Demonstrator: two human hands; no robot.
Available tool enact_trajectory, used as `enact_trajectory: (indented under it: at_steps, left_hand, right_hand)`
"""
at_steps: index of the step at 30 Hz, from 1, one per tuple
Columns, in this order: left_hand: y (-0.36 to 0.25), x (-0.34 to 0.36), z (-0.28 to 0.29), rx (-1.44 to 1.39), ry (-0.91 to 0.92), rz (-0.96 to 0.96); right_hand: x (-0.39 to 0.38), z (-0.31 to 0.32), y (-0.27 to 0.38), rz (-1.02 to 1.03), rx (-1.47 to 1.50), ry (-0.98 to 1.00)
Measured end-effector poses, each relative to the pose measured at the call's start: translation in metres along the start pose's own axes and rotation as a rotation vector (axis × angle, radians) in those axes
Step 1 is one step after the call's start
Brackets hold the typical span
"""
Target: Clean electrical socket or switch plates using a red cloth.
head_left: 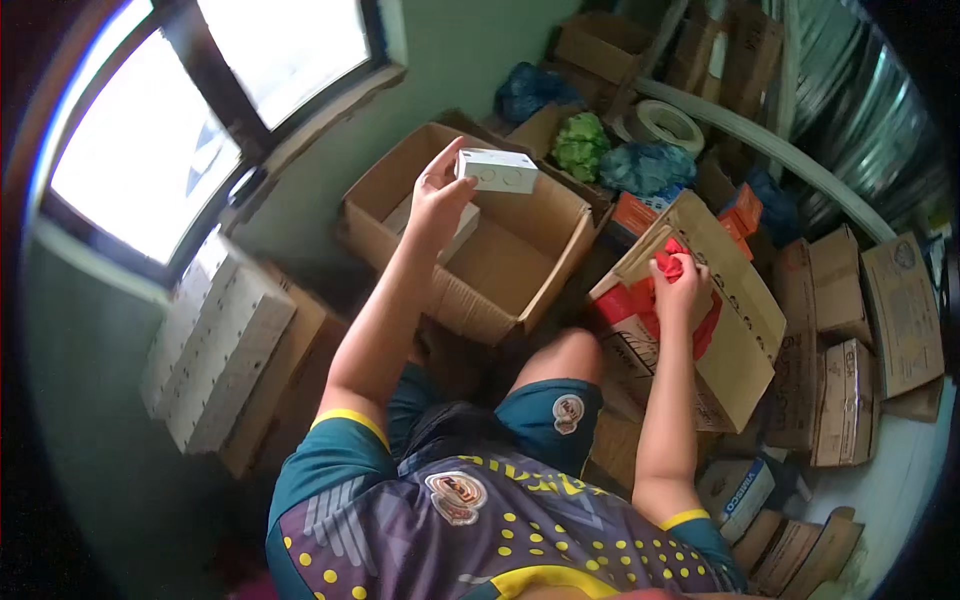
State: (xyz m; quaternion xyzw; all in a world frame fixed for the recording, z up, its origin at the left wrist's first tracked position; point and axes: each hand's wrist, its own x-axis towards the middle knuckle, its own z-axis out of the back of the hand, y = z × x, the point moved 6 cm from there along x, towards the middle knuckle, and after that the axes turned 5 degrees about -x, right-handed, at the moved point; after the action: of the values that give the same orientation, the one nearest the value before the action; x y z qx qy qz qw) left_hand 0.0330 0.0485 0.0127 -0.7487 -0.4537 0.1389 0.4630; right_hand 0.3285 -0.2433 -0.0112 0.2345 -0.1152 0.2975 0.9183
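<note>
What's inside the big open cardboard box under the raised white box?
The cardboard box shows a mostly bare floor and one pale flat box, partly hidden by the left hand holding the white box. Its near corner is hidden.

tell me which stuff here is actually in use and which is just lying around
In use:
- white box, held up by the left hand
- open cardboard box beneath it
- red packet, gripped by the right hand
- tilted carton it sits in

Lying about:
- stacked white boxes under the window
- tape roll
- green bag
- blue bag
- closed cartons on the right
</note>
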Motion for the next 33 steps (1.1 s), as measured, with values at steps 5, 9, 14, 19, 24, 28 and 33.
enact_trajectory:
  at_steps: [5,9,14,19,24,28,33]
  left_hand:
    - [-0.016,-0.132,-0.053,-0.142,0.064,-0.112]
    - [-0.017,-0.22,-0.062,-0.277,0.15,-0.068]
    - [-0.014,-0.239,-0.093,-0.516,0.108,-0.141]
    - [-0.067,-0.244,-0.11,-0.764,0.219,-0.178]
    - [-0.085,-0.263,-0.121,-0.703,0.295,-0.195]
    - [-0.091,-0.283,-0.116,-0.732,0.263,-0.194]
    - [-0.088,-0.293,-0.1,-0.604,0.258,-0.184]
  right_hand:
    - [0.003,0.031,-0.034,0.194,0.202,-0.133]
    - [-0.028,0.037,-0.025,-0.03,1.211,-0.153]
    - [-0.18,0.073,0.122,0.28,1.805,0.597]
    - [-0.215,0.106,0.142,0.31,1.572,0.243]
    - [-0.246,0.136,0.16,0.416,1.419,-0.168]
    - [-0.257,0.116,0.173,0.213,1.694,0.097]
    - [-0.245,0.094,0.173,0.078,1.995,0.26]
